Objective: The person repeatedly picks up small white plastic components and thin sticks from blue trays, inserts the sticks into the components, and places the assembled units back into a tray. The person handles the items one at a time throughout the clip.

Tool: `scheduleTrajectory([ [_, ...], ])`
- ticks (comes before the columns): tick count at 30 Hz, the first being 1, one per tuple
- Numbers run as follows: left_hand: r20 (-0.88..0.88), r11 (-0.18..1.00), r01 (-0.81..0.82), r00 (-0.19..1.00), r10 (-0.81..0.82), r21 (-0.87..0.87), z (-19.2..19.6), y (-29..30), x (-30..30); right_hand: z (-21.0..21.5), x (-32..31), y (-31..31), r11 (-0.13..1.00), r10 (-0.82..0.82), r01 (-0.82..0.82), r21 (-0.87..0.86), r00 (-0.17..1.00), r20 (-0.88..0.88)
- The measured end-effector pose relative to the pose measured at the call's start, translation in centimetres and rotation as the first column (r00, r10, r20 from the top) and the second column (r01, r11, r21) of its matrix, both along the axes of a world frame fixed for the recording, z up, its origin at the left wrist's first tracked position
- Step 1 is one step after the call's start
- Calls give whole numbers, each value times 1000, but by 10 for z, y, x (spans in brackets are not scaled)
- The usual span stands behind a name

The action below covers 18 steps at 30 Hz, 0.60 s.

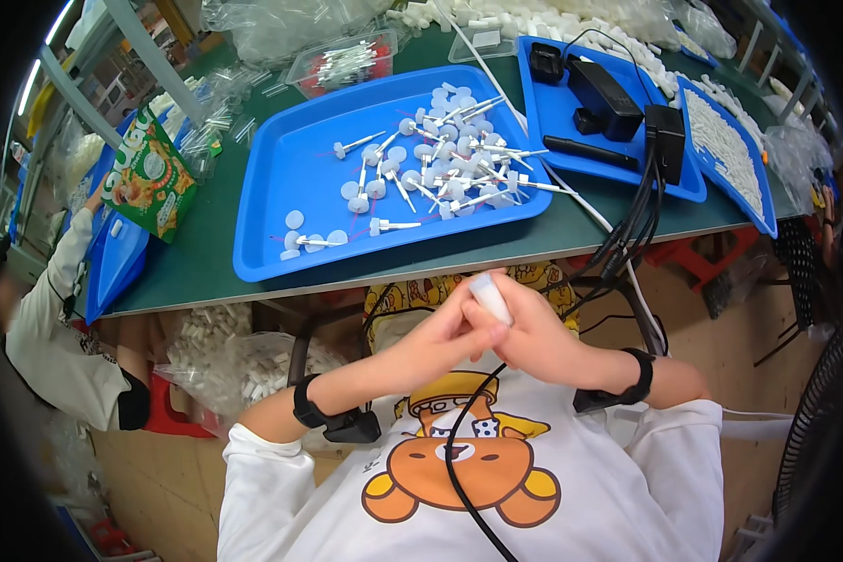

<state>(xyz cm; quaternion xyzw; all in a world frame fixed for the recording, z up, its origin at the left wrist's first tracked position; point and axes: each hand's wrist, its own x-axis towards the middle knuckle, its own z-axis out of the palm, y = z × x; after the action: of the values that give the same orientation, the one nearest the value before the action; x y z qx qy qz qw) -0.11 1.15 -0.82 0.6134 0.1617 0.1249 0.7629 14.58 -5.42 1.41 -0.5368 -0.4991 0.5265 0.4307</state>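
Observation:
In front of my chest, just off the table's near edge, my hands are together around a small white plastic tube (490,297). My left hand (448,330) has its fingers curled against the tube from one side. My right hand (539,335) wraps it from the other, and the fingers partly hide its lower end. Beyond them lies a large blue tray (295,140) with many small white stick-like parts (459,178) and translucent round discs (294,219), mostly heaped on its right side. A few thin red strands show among them.
A second blue tray (688,183) holds black power adapters (604,98) and cables. Another tray holds white pieces (726,150). A clear box (342,64) of small parts stands behind, a green snack bag (150,173) at left. A co-worker's sleeve (42,309) shows far left.

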Motion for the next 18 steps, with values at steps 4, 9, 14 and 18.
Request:
scheduleTrajectory([
  [4,186,997,-72,980,69,10,35,-9,-7,27,8,-19,981,173,-179,71,982,73],
  [9,452,872,-325,881,139,365,37,-1,-20,40,10,-29,958,241,-251,137,967,83],
  [14,475,723,-415,869,136,552,48,-5,-23,39,10,-29,937,277,-290,196,956,93],
  [18,518,726,-403,852,76,556,47,-3,-23,27,10,-29,866,311,-371,335,925,219],
])
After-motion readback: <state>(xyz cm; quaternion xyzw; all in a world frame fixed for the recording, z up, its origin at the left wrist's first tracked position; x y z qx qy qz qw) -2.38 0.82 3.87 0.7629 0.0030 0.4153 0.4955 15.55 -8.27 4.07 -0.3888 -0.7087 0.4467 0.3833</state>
